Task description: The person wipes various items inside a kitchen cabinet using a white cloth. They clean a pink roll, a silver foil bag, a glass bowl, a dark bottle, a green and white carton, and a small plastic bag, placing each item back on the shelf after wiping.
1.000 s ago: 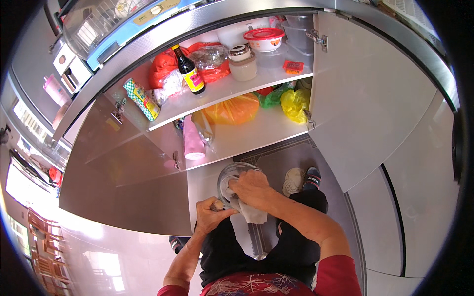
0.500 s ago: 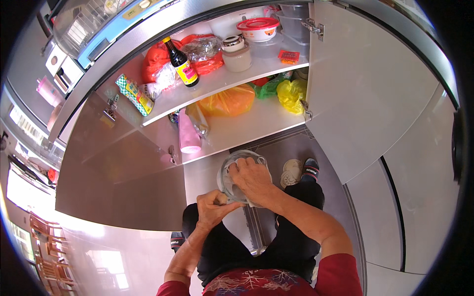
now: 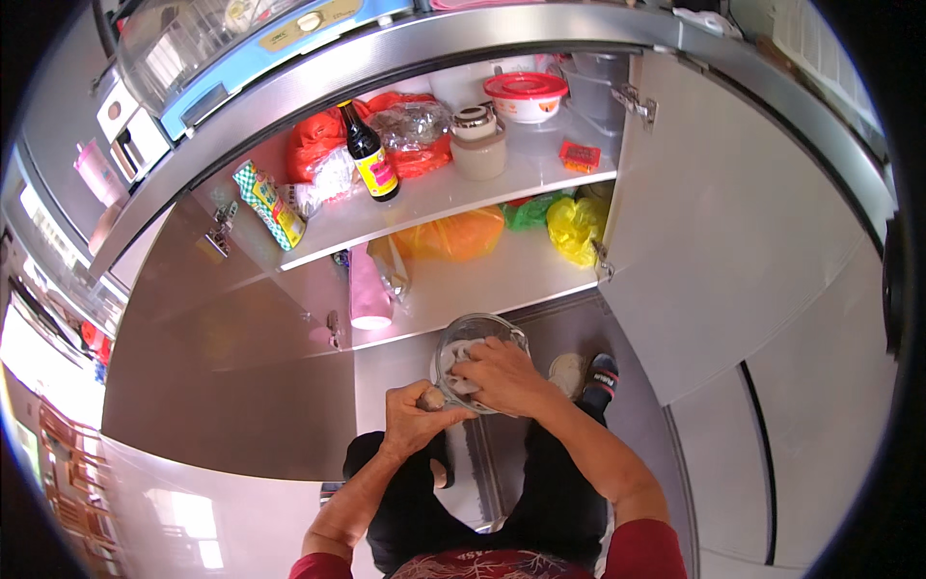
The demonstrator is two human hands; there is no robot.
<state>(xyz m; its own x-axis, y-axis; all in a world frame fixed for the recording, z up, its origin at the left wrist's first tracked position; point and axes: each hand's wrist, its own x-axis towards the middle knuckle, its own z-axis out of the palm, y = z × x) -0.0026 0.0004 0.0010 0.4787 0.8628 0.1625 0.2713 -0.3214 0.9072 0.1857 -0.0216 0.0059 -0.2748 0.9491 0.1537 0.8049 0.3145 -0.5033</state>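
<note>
A clear glass jug (image 3: 522, 338) is held over the floor, in front of the open cupboard. My left hand (image 3: 415, 421) is closed at its near left side, where the handle seems to be, thumb along the rim. My right hand (image 3: 503, 378) reaches into the mouth of the jug, fingers bent and pressing a white cloth (image 3: 460, 357) against the inside. Part of the cloth and some right fingertips are hidden inside the jug.
The upper shelf carries a dark sauce bottle (image 3: 370, 159), a beige jar (image 3: 478, 152) and a red-lidded bowl (image 3: 526, 96). Below are a pink bottle (image 3: 368, 289), an orange bag (image 3: 449, 234) and a yellow bag (image 3: 575, 232). Open doors flank both sides, the right door (image 3: 733, 203) standing close.
My right hand and the white cloth have shifted inside the jug, and more cloth shows at its left. My left hand keeps its grip. The whole view has tilted slightly upward.
</note>
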